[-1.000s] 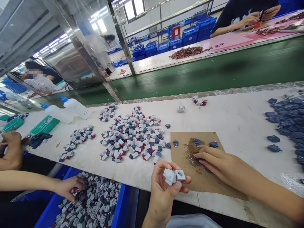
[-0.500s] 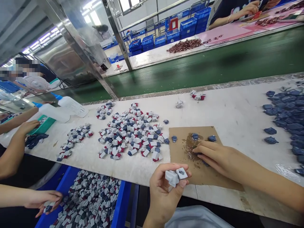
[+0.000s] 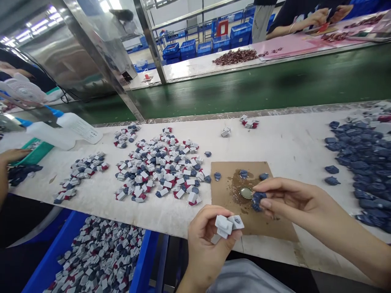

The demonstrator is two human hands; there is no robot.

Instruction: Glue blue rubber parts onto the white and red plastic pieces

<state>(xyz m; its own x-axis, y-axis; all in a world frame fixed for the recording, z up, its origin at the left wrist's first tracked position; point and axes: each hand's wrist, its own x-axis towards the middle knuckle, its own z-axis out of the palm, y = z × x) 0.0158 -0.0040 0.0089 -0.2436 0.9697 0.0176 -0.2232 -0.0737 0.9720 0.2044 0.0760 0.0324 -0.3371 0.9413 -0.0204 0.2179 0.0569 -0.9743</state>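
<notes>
My left hand (image 3: 207,240) is closed round a small grey block part (image 3: 227,224), held over the near table edge. My right hand (image 3: 287,201) pinches a small dark blue part (image 3: 258,199) just above a brown cardboard sheet (image 3: 275,224). A wet stain with a small shiny puddle (image 3: 246,192) lies on the cardboard right beside that blue part. A few loose blue parts (image 3: 243,173) rest on the cardboard further back.
A heap of grey, blue and red parts (image 3: 159,169) covers the table's middle, a smaller heap (image 3: 77,175) left. Dark blue parts (image 3: 360,162) pile at right. A blue bin (image 3: 146,260) holds assembled parts. Two white squeeze bottles (image 3: 77,126) lie left. A co-worker's hand (image 3: 12,155) is far left.
My right hand has lifted off the cardboard with a blue part pinched in its fingers, uncovering the shiny puddle. The co-worker's hand has left the blue bin. The view has shifted.
</notes>
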